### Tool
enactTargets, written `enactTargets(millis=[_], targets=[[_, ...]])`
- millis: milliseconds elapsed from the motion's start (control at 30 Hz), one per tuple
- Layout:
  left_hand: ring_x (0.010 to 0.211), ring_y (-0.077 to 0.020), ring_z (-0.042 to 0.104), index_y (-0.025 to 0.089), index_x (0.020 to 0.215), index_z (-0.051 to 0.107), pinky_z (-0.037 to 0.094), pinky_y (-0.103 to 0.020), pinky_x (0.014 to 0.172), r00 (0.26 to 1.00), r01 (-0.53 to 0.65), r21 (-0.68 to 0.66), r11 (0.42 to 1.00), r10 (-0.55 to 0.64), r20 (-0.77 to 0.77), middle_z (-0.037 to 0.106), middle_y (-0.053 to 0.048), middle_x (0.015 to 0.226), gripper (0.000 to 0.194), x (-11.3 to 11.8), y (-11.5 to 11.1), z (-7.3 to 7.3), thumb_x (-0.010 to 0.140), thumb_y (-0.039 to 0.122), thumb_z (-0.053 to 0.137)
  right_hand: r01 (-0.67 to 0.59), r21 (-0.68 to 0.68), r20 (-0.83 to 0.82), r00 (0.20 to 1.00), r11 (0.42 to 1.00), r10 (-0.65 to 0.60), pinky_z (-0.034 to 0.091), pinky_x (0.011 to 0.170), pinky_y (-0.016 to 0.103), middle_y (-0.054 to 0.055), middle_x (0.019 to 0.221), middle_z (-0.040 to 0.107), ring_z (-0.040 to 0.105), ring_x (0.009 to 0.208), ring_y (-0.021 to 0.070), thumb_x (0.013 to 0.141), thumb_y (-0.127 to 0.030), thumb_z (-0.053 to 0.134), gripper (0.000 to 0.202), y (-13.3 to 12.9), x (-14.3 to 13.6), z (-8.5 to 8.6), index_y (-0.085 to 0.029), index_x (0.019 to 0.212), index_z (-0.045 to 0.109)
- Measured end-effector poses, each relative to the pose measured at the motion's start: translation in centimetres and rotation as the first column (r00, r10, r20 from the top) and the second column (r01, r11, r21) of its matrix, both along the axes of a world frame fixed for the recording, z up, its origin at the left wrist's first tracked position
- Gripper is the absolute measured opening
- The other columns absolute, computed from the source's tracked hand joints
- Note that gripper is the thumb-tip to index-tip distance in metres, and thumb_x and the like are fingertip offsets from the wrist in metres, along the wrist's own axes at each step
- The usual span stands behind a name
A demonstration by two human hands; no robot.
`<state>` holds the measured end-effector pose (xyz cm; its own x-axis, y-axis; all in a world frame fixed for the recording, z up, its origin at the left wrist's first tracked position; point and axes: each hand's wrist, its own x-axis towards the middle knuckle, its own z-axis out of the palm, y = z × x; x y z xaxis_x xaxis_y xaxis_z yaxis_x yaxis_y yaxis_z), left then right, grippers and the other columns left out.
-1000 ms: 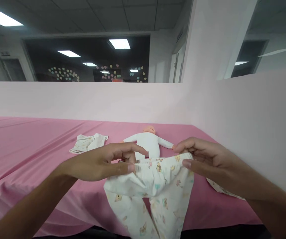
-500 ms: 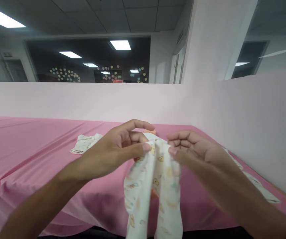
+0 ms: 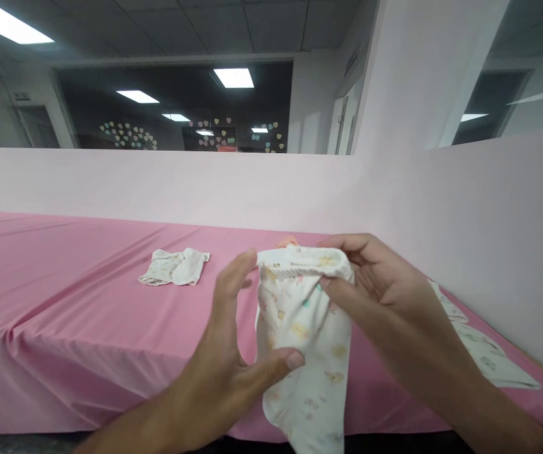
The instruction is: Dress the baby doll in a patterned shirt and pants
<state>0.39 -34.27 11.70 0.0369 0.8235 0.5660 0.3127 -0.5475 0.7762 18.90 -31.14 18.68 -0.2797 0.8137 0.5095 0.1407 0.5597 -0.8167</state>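
Observation:
Small white printed trousers (image 3: pixel 306 328) hang upright in front of me, their ribbed waistband at the top and the cloth folded together. My right hand (image 3: pixel 375 290) pinches them at the right end of the waistband, thumb in front and fingers behind. At the left edge of the cloth, my left hand (image 3: pixel 238 334) is spread, its thumb lying across the front of the fabric and its fingers raised beside the waistband. Part of an orange item (image 3: pixel 287 241) shows behind the waistband; the rest is hidden.
A pink cloth (image 3: pixel 86 284) covers the table. Left of centre lies a crumpled white printed garment (image 3: pixel 175 267). Along the right edge are flat white garments (image 3: pixel 493 356), partly behind my right forearm. A white wall (image 3: pixel 181 189) with windows stands behind.
My left hand has let go of the top edge, opened and moved lower. The trousers, earlier hanging as two separate legs, are now folded together with the waistband spread wider.

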Motion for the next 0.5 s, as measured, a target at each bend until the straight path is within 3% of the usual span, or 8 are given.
enactTargets(millis=[67,133,200,233,300,400,467,500], targets=[[0.133,-0.0354,0.043,0.031,0.151,0.024,0.046,-0.05,0.101,0.976,0.179,-0.216,0.96,-0.145,0.161,0.048,-0.011,0.142,0.096,1.4,0.5,-2.7,0.072,0.045,0.078,0.035,0.041,-0.049,0.998,0.999,-0.033,0.055,0.062,0.029,0.004,0.094,0.065,0.066,0.084,0.0202,0.087,-0.029,0.056,0.031,0.0,-0.3,0.6,-0.026,0.118,0.056],[0.121,-0.0346,0.056,0.025,0.145,0.038,0.049,-0.048,0.097,0.891,0.426,-0.364,0.828,-0.314,0.328,0.059,-0.013,0.131,0.086,2.8,0.8,-5.2,0.072,0.051,0.076,0.103,0.092,-0.103,0.99,0.99,-0.093,0.054,0.065,0.029,0.005,0.098,0.064,0.066,0.088,0.021,0.087,-0.03,0.057,0.031,0.5,-0.5,1.1,-0.026,0.118,0.055],[0.109,-0.0324,0.063,0.018,0.132,0.053,0.051,-0.045,0.094,0.82,0.548,-0.439,0.712,-0.356,0.448,0.067,-0.013,0.118,0.071,3.7,0.8,-7.0,0.075,0.056,0.072,0.189,0.14,-0.146,0.975,0.972,-0.169,0.054,0.068,0.031,0.006,0.102,0.064,0.065,0.092,0.0216,0.087,-0.03,0.059,0.031,1.7,-0.4,1.5,-0.026,0.117,0.055],[0.103,-0.0309,0.065,0.017,0.125,0.059,0.052,-0.043,0.091,0.812,0.554,-0.464,0.691,-0.329,0.482,0.069,-0.013,0.111,0.065,3.8,0.6,-7.6,0.075,0.058,0.07,0.235,0.158,-0.159,0.965,0.959,-0.21,0.054,0.07,0.031,0.006,0.104,0.063,0.065,0.094,0.0219,0.086,-0.031,0.059,0.031,2.5,-0.1,1.5,-0.025,0.117,0.055],[0.092,-0.0276,0.067,0.016,0.108,0.067,0.054,-0.038,0.082,0.83,0.495,-0.49,0.717,-0.225,0.511,0.072,-0.01,0.099,0.057,3.1,0.1,-8.0,0.073,0.061,0.071,0.325,0.168,-0.157,0.941,0.931,-0.3,0.054,0.073,0.033,0.007,0.106,0.063,0.064,0.095,0.0225,0.084,-0.033,0.062,0.034,4.5,0.8,1.1,-0.025,0.116,0.055],[0.078,-0.0224,0.065,0.016,0.094,0.07,0.052,-0.03,0.068,0.85,0.369,-0.459,0.808,-0.094,0.518,0.071,-0.007,0.084,0.05,1.0,-0.9,-7.4,0.069,0.059,0.075,0.428,0.096,-0.055,0.904,0.899,-0.424,0.052,0.082,0.039,0.009,0.112,0.063,0.062,0.101,0.0251,0.083,-0.039,0.062,0.037,7.0,2.2,-0.9,-0.023,0.116,0.059],[0.071,-0.0189,0.062,0.016,0.089,0.069,0.05,-0.027,0.064,0.865,0.304,-0.387,0.871,-0.082,0.496,0.068,-0.004,0.078,0.041,-0.2,-1.4,-6.6,0.072,0.052,0.075,0.383,0.004,0.074,0.921,0.924,-0.383,0.05,0.09,0.043,0.01,0.118,0.063,0.06,0.108,0.0276,0.084,-0.046,0.06,0.039,7.4,2.6,-3.2,-0.023,0.116,0.061],[0.069,-0.0172,0.06,0.016,0.086,0.069,0.049,-0.025,0.062,0.88,0.285,-0.344,0.895,-0.103,0.463,0.066,-0.003,0.075,0.035,-0.6,-1.6,-6.2,0.074,0.048,0.074,0.302,-0.058,0.136,0.947,0.952,-0.292,0.048,0.093,0.043,0.01,0.121,0.063,0.058,0.112,0.0285,0.085,-0.049,0.058,0.041,7.1,2.5,-4.4,-0.024,0.117,0.062]])
